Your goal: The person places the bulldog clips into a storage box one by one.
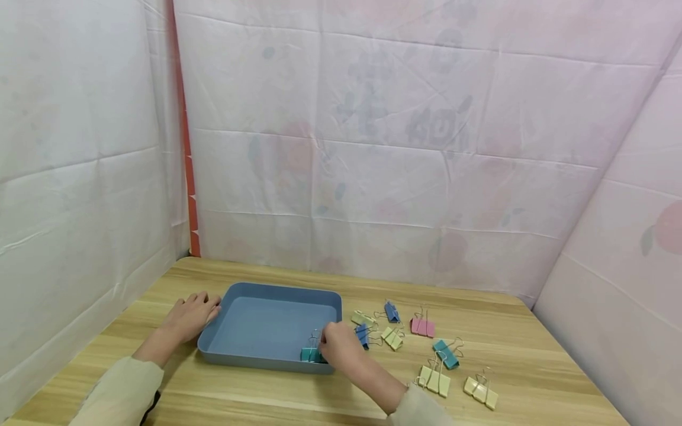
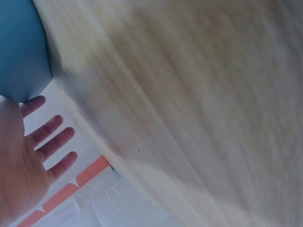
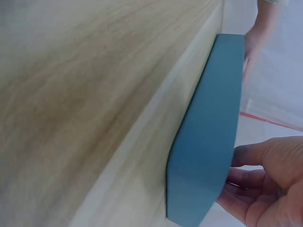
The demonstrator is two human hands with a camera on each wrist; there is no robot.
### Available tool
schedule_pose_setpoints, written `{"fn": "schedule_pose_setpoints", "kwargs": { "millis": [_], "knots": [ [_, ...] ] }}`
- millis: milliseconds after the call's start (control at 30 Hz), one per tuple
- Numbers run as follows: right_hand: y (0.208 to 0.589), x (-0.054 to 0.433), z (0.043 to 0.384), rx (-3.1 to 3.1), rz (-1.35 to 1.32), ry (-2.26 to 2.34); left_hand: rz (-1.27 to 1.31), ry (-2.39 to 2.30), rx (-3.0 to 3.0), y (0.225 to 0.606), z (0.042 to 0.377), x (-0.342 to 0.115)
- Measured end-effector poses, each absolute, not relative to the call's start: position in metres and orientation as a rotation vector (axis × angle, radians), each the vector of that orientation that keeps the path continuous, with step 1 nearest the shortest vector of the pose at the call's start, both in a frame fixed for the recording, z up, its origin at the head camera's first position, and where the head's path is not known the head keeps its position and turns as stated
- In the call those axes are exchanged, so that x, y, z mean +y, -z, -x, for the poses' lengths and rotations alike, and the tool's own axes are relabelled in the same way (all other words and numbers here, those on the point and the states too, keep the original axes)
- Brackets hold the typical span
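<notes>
A blue-grey tray [image 1: 269, 361] lies on the wooden table. In its near right corner is a teal binder clip [image 1: 308, 355], wire handles up. My right hand [image 1: 341, 346] reaches over that corner with curled fingers and pinches the clip at its right side. In the right wrist view the tray wall [image 3: 208, 118] hides the fingertips. My left hand [image 1: 192, 318] rests at the tray's left side, touching it. The left wrist view shows that hand [image 2: 23, 165] with fingers spread and nothing held, beside the tray's corner [image 2: 23, 52].
Right of the tray lie several binder clips: blue ones [image 1: 392, 312], a pink one [image 1: 422, 327], another teal one [image 1: 446, 354] and yellow ones [image 1: 434, 381]. Some lie close to the tray's right wall. White sheeting [image 1: 373, 177] hangs behind the table [image 1: 256, 396] and along both sides.
</notes>
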State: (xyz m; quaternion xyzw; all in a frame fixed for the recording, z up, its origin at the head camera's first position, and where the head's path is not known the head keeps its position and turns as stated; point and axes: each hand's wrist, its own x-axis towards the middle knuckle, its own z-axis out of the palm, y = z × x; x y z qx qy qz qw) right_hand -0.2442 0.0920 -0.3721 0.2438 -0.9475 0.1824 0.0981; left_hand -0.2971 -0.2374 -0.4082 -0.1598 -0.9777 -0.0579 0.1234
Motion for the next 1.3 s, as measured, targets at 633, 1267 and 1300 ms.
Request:
{"fn": "schedule_pose_setpoints", "kwargs": {
  "millis": [633, 1267, 1300],
  "knots": [
    [0.329, 0.13, 0.223, -2.722, -0.735, -0.653, 0.463, 0.194, -2.87, 0.406, 0.295, -0.237],
    [0.337, 0.206, 0.204, -2.858, -0.541, -0.688, 0.468, 0.184, -2.861, 0.407, 0.295, -0.237],
    [0.339, 0.21, 0.203, -2.868, -0.537, -0.676, 0.47, 0.181, -2.86, 0.407, 0.295, -0.237]
  ]
}}
